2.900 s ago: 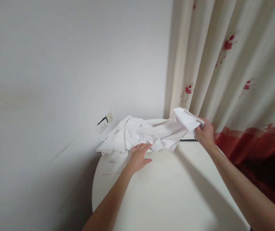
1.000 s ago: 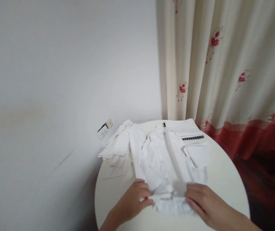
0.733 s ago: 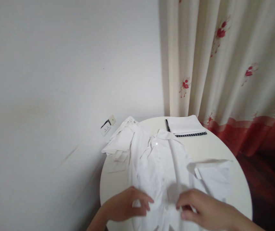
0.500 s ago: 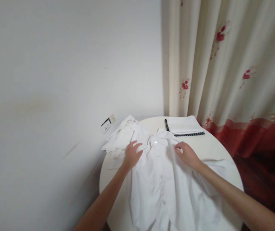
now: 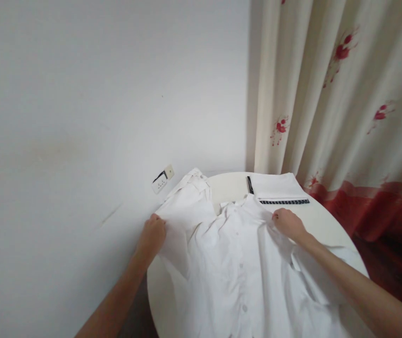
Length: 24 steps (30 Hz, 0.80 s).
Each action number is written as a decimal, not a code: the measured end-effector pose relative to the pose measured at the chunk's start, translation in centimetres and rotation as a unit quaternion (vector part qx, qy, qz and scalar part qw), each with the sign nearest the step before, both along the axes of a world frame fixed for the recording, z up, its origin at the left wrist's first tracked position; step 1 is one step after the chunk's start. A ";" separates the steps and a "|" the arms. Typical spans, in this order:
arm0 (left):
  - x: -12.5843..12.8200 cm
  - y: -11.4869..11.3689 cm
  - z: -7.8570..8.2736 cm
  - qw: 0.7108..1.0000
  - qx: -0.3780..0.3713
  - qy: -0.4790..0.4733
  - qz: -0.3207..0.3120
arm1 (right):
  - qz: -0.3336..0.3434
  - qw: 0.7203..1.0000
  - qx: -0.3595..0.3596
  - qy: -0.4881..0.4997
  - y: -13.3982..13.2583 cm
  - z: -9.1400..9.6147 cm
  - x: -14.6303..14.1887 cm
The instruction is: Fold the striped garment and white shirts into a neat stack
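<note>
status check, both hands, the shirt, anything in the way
Left hand and right hand gripping white shirt. Shirt creased, buttons up, on round table. Possible snag: dark-edged white pad just beyond it.

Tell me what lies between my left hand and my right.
In the head view, the white shirt lies between the left hand and the right hand, its buttoned front facing up.
</note>
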<state>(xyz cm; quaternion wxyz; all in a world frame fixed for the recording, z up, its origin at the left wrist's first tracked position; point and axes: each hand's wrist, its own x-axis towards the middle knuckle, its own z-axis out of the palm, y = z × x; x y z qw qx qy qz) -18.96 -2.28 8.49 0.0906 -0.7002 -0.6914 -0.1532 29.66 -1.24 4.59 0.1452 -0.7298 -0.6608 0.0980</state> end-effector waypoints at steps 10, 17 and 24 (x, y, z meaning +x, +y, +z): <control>9.2 2.9 0.9 0.991 -0.102 -0.027 -0.086 | 0.040 0.995 -0.039 -0.079 1.7 2.4 -1.2; 17.2 10.2 -2.8 0.963 -0.226 -0.055 -0.139 | 0.003 0.995 -0.076 -0.069 5.0 -0.5 -3.3; 15.6 9.2 -2.3 0.908 -0.370 -0.077 -0.181 | 0.013 0.997 -0.070 -0.023 6.0 -1.1 -0.5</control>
